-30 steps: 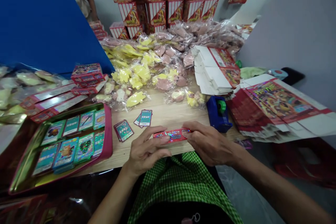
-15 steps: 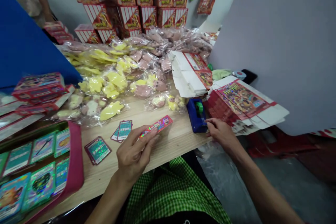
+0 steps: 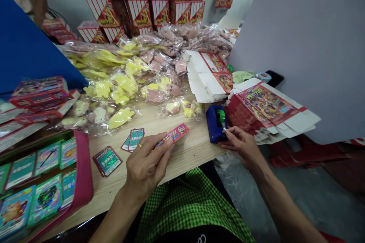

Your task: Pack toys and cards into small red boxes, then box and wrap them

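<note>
"Are the hands together?"

"No, well apart. The left hand (image 3: 146, 167) pinches a red foil strip (image 3: 173, 135) at one o'clock from it."

"The right hand (image 3: 242, 146)?"

"Fingertips just beside a blue tape dispenser (image 3: 216, 124), at ten o'clock, on the wooden surface (image 3: 188, 152). Gripping anything? Can't tell."

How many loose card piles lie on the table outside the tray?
2. One pile of cards lies nearest the pink-edged tray; the other lies just above the left hand. More could be hidden under the bags.
</note>
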Action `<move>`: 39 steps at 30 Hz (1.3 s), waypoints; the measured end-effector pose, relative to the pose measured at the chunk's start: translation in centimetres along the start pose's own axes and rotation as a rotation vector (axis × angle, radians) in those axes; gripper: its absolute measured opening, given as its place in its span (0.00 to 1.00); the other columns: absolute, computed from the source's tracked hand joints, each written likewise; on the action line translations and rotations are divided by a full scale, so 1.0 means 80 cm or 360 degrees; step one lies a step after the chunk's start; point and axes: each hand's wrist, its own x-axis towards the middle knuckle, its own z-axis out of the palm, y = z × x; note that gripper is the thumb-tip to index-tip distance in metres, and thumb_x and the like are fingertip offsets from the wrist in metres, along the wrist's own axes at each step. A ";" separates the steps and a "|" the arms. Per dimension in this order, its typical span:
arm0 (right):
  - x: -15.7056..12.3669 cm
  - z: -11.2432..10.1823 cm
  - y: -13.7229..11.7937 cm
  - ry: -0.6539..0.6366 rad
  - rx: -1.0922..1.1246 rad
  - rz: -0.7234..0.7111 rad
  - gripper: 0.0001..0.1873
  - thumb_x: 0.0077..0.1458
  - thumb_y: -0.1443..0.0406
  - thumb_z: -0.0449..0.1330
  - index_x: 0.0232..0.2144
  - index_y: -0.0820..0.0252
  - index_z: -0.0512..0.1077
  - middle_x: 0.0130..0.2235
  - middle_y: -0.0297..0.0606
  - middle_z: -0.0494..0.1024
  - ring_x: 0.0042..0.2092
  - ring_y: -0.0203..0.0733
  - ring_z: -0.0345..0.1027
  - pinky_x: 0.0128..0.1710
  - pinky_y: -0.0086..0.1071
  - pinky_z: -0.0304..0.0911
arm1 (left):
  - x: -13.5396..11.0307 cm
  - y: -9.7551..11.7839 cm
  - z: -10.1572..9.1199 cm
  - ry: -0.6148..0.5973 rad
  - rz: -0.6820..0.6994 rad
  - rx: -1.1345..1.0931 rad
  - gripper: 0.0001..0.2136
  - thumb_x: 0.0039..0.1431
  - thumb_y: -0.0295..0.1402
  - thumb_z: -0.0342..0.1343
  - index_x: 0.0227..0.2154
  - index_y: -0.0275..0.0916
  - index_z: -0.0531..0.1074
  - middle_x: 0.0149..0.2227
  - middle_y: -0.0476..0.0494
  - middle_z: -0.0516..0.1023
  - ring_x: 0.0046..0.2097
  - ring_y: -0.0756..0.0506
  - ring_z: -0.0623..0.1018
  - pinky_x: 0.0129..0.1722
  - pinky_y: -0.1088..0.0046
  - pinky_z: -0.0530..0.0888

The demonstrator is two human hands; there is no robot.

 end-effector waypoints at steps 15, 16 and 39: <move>-0.032 -0.003 0.042 0.0359 -0.0689 -0.0699 0.14 0.52 0.54 0.59 0.24 0.56 0.71 0.42 0.44 0.78 0.42 0.48 0.73 0.39 0.36 0.67 | -0.003 0.005 0.001 -0.0035 -0.0070 0.0108 0.10 0.61 0.21 0.62 0.44 0.35 0.77 0.46 0.36 0.82 0.45 0.44 0.82 0.45 0.66 0.81; -0.042 0.000 0.032 0.0288 -0.0721 -0.0771 0.12 0.55 0.56 0.59 0.26 0.56 0.72 0.39 0.42 0.79 0.38 0.45 0.73 0.37 0.35 0.67 | -0.002 0.008 0.001 -0.0046 -0.0084 0.0128 0.09 0.62 0.21 0.61 0.44 0.34 0.76 0.46 0.35 0.81 0.45 0.44 0.82 0.45 0.65 0.82; -0.082 0.139 -0.054 -0.0916 0.0079 -0.0315 0.49 0.55 0.58 0.59 0.72 0.71 0.45 0.19 0.26 0.74 0.18 0.36 0.64 0.20 0.28 0.60 | 0.006 0.015 -0.006 -0.0164 -0.0087 -0.0109 0.10 0.66 0.23 0.56 0.48 0.35 0.74 0.43 0.39 0.80 0.43 0.46 0.80 0.41 0.69 0.81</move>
